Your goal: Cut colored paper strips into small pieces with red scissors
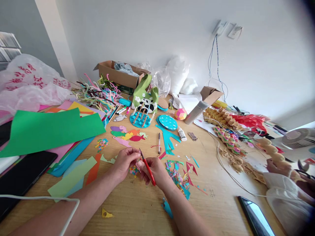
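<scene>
Red-handled scissors (150,172) rest in my right hand (158,170), their dark tip pointing up and left toward my left fingers. My left hand (125,162) has thumb and fingertips pinched together beside the blades; whatever is between them is too small to make out. Just below the hands lies a heap of tiny coloured paper bits (134,169). Beyond them are several cut paper fish (128,133) and a grey pen (159,143). Right of my right hand spreads a pile of paper scraps (177,180).
Coloured sheets, a green one (54,129) on top, cover the left side. At the right, another person's hand (275,167) holds an egg-carton strip (272,152). A phone (257,216) lies front right; a white cable (228,172) crosses nearby. A glue bottle (182,133) lies mid-table.
</scene>
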Motion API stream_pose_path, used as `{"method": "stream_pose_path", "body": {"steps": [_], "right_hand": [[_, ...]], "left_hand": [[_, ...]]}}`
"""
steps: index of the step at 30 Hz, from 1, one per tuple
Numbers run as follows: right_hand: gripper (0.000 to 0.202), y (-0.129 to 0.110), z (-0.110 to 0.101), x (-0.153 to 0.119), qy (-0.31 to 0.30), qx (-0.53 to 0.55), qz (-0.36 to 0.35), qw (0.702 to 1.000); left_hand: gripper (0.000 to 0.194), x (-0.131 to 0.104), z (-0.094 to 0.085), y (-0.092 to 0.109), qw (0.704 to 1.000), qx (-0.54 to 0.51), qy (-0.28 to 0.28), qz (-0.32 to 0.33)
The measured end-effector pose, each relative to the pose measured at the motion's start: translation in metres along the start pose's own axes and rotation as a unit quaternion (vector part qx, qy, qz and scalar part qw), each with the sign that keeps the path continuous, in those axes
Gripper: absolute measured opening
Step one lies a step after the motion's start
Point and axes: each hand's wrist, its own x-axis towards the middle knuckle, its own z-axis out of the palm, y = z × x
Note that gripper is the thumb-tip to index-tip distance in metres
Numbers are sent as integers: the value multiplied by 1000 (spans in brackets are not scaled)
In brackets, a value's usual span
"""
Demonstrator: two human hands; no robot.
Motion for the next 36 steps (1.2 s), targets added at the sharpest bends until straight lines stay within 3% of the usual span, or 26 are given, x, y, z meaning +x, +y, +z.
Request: {"method": "stream_pose_path", "body": {"steps": [18, 36], "right_hand": [[48, -1, -1, 0, -5, -9, 10, 1000], [49, -3, -1, -2, -1, -10, 9, 1000]], "left_hand": [[20, 0, 2, 4, 999, 17, 43, -4], [18, 1, 0, 2, 999, 22, 22, -11]]}}
